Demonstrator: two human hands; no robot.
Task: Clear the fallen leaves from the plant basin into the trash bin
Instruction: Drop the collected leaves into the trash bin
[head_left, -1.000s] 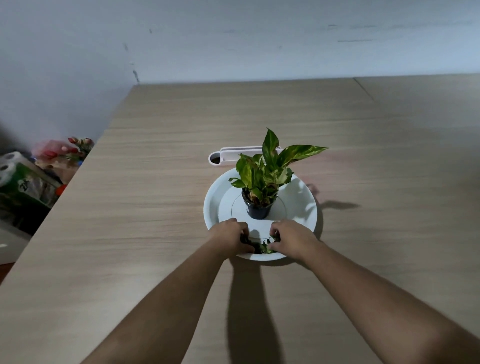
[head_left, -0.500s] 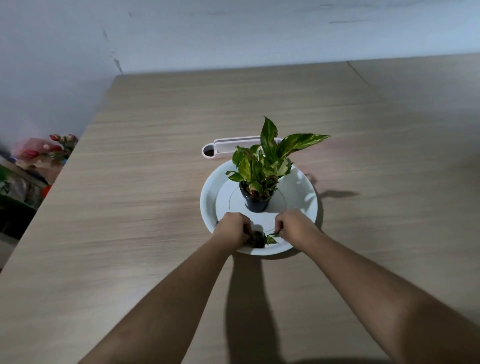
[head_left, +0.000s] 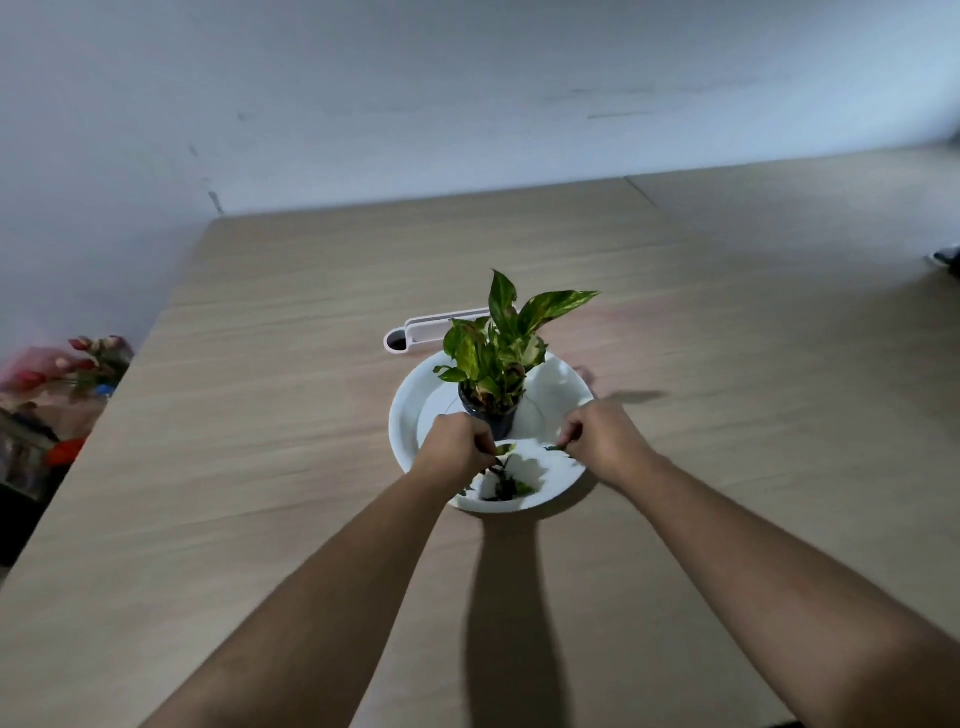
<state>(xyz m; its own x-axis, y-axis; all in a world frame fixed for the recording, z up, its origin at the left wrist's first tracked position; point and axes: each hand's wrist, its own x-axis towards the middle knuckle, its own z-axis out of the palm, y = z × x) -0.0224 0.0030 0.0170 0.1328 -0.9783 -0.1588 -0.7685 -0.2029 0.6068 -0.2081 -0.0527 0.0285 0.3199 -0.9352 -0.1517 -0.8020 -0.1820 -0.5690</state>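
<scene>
- Since half a second ago, both hands have lifted off the near rim of the basin (head_left: 410, 415) and drawn apart; earlier they sat low and close together over the leaf pile.
- Left hand (head_left: 454, 449): grip closed, fingers pinched on a leaf (head_left: 503, 450) with stem trailing down toward the pile.
- Right hand (head_left: 602, 436): grip closed in a pinch on a small dark leaf bit (head_left: 555, 447), held just above the basin floor.
- Rest of the fallen leaves (head_left: 506, 488) lie in a clump at the near edge of the basin, in front of the pot (head_left: 493, 415).
- Bin: not in view, so can't tell which way the carry goes.
- Read: first picks are made, the dump isn't. Most debris remains in the basin on the worktop (head_left: 260, 441), so likely several more passes.
</scene>
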